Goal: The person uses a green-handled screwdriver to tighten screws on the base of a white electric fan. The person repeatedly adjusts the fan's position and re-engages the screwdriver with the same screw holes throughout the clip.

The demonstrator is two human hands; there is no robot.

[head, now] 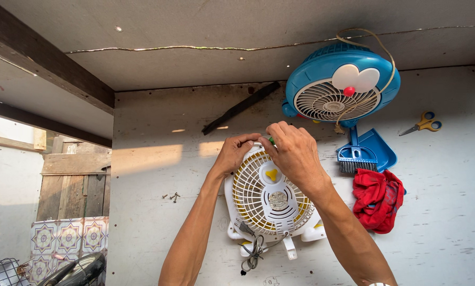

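**Materials and surface finish**

White fan (272,198): smooth, slightly glossy moulded plastic grille. Blue fan (341,87): glossy plastic shell. Blue dustpan (378,148): smooth plastic. Red rag (378,198): soft, crumpled matt cloth. Scissors (422,123): metal blades, plastic handles. Screws (173,197): small, metal. Tabletop (158,175): matt board, whitish, scuffed and stained. Dark beam (46,66): rough wood.

A worn white board (158,243) carries 2 fans (272,198), scissors (422,123), a red cloth (378,198), brush (355,156), dustpan (378,145), screws (173,197).
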